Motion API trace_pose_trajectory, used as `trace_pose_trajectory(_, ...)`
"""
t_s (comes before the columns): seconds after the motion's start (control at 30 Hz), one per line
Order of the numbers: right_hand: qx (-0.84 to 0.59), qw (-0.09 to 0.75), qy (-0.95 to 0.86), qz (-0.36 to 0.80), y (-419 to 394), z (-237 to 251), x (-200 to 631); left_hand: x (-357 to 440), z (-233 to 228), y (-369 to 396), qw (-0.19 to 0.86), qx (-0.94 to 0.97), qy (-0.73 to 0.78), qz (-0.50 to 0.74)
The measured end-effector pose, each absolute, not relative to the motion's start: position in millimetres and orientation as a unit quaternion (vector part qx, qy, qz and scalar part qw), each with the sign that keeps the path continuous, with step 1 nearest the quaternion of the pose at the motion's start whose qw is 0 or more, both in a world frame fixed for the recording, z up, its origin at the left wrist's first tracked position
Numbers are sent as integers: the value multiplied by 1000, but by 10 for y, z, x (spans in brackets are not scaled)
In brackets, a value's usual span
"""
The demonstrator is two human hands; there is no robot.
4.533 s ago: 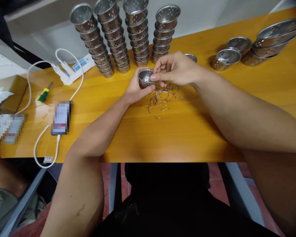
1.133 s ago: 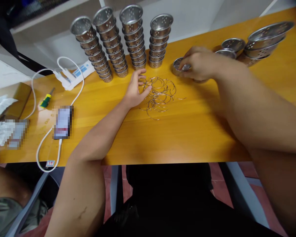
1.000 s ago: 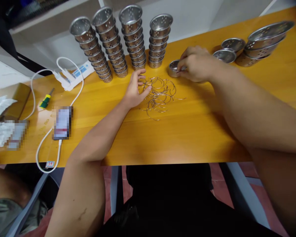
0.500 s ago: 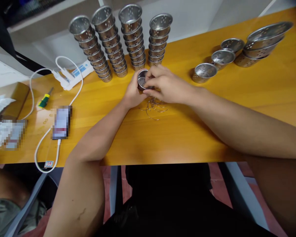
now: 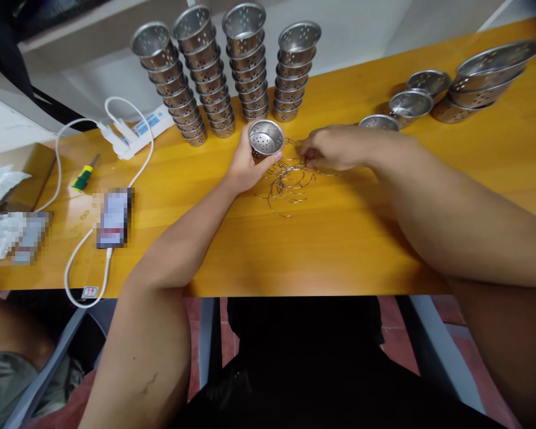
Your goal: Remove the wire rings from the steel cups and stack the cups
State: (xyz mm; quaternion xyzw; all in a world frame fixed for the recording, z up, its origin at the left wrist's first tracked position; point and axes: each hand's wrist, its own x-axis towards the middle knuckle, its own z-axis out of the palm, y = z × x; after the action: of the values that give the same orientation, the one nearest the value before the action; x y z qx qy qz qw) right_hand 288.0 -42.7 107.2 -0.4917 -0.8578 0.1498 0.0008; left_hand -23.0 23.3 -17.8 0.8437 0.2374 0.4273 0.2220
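My left hand (image 5: 245, 170) grips a small perforated metal cup (image 5: 265, 138) from below, its open mouth facing up, just above the yellow table (image 5: 321, 238). Right of the cup lies a loose pile of thin wire rings (image 5: 289, 182). My right hand (image 5: 337, 148) rests on the pile's upper right edge. Its fingertips are pinched together on a wire ring. The two hands are a short gap apart.
Four tall stacks of perforated cups (image 5: 245, 65) stand at the back. Loose cups (image 5: 410, 102) and stacked wide bowls (image 5: 491, 74) sit far right. On the left are a power strip (image 5: 134, 128), a screwdriver (image 5: 83, 175), a phone (image 5: 111, 217) on a white cable, and a cardboard box (image 5: 20, 170).
My right hand carried a cup from the right to my left hand, then let go and moved right onto the wire pile. My left hand now holds the cup alone.
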Motion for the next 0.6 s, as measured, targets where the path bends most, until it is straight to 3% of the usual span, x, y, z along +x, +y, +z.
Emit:
trace_pose_trajectory(0.1, -486, -64, -861, 131, -426, 1161, 2793, -215, -106, 164, 228, 837, 246, 433)
trace_pose_trajectory(0.6, -451, -29, -881, 137, -467, 1131, 2696, -206, -318, 373, 209, 838, 273, 425)
